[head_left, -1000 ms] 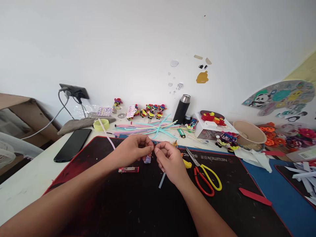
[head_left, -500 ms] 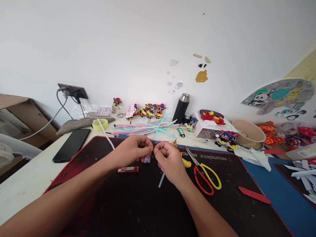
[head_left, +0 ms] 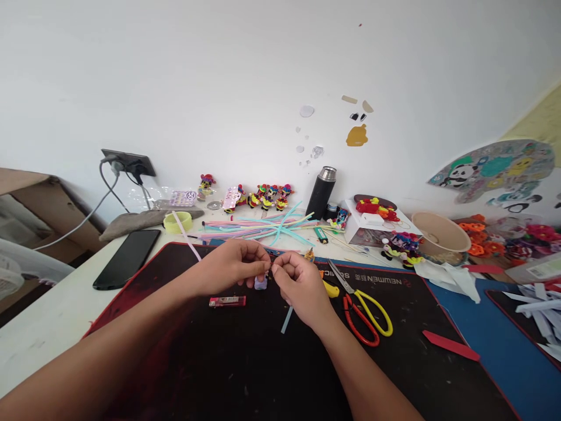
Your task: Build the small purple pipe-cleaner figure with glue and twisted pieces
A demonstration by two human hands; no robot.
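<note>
Over the back part of the black desk mat [head_left: 245,362], my two hands meet fingertip to fingertip. My left hand [head_left: 239,266] is closed in a pinch, and my right hand [head_left: 300,286] pinches close beside it. Whatever lies between the fingertips is too small and too covered to make out. Just below the left fingers shows a small pale purple piece [head_left: 261,283]. A pale blue strip [head_left: 287,320] sticks out beneath the right hand. Nearest the left wrist, a red lighter [head_left: 227,301] lies on the mat.
Right of my hands lie scissors [head_left: 359,304] with red and yellow handles and a red strip [head_left: 451,345]. Behind are fuzzy pastel stems [head_left: 263,228], a black flask [head_left: 322,193] and several small figures [head_left: 267,197]. A phone [head_left: 127,258] rests at left, a beige bowl [head_left: 440,237] at right.
Hardly anything differs. My hands keep the same pinch with a slight shift of the fingers, and the view moves a little.
</note>
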